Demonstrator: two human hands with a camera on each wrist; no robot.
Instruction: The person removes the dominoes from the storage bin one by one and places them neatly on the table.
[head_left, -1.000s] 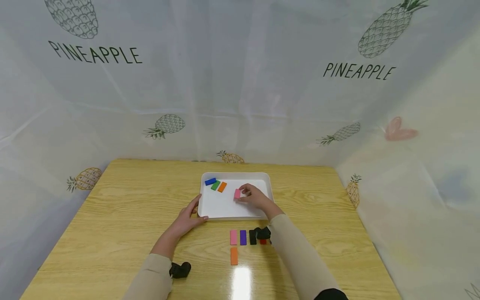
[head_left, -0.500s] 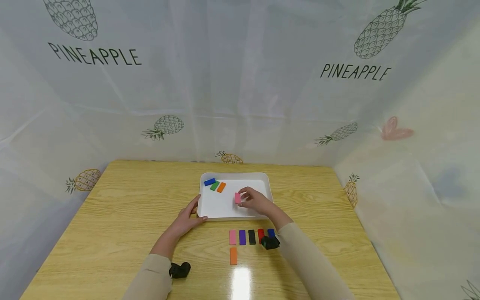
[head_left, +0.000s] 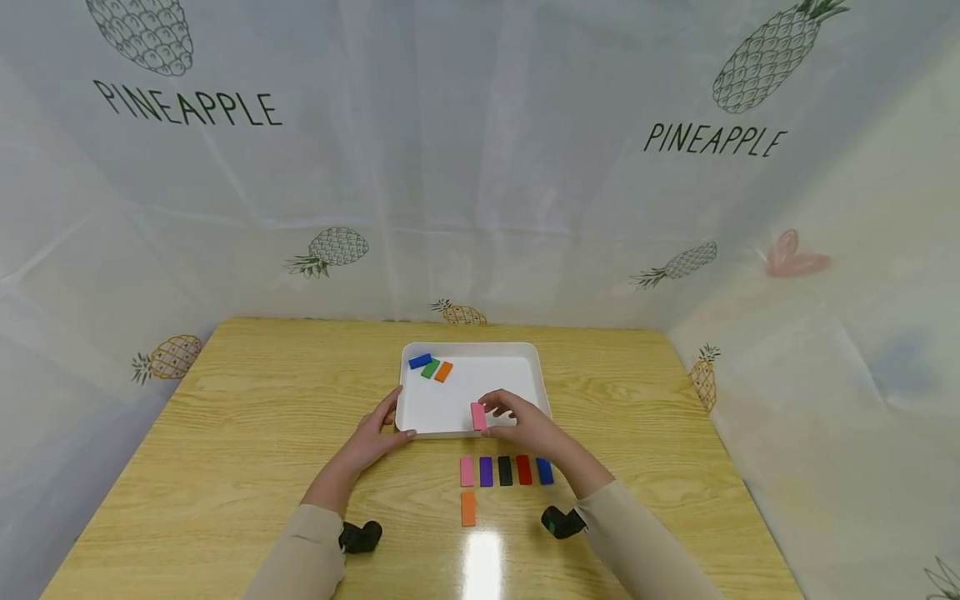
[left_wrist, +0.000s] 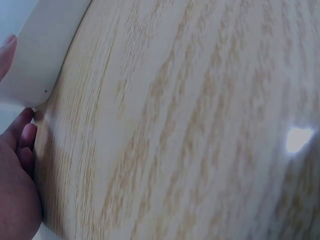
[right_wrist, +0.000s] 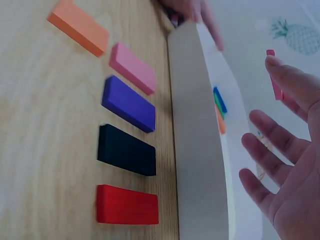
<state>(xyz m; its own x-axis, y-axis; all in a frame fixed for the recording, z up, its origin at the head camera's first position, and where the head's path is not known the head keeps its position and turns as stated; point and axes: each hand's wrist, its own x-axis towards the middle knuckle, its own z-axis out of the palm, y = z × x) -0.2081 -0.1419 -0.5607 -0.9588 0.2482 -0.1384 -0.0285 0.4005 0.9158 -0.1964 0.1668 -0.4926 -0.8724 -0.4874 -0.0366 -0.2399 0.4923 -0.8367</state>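
In the head view my right hand (head_left: pixel 525 423) pinches a pink rectangular block (head_left: pixel 478 416) between thumb and fingertips, over the front part of a white tray (head_left: pixel 495 350). The right wrist view shows this pink block (right_wrist: pixel 274 75) held upright at the thumb and index finger, the other fingers spread apart. My left hand (head_left: pixel 369 442) holds the tray's near left corner, thumb along the front wall and fingers at the left side. Curled lower fingers (left_wrist: pixel 27 142) show beside that corner in the left wrist view. Blue (head_left: pixel 420 362), green (head_left: pixel 431 369) and orange (head_left: pixel 444 372) blocks lie inside the tray's far left.
In front of the tray, a row on the wooden table (head_left: pixel 262 433) has pink (head_left: pixel 467 472), purple (head_left: pixel 486 472), black (head_left: pixel 505 471), red (head_left: pixel 523 470) and blue (head_left: pixel 544 471) blocks. An orange block (head_left: pixel 468 509) lies nearer, below the pink one. A printed curtain (head_left: pixel 480 208) surrounds the table.
My right hand has drawn the pink block toward the tray's front edge, its forearm shifting right and nearer, uncovering the red and blue blocks in the row. The left hand stays in place.
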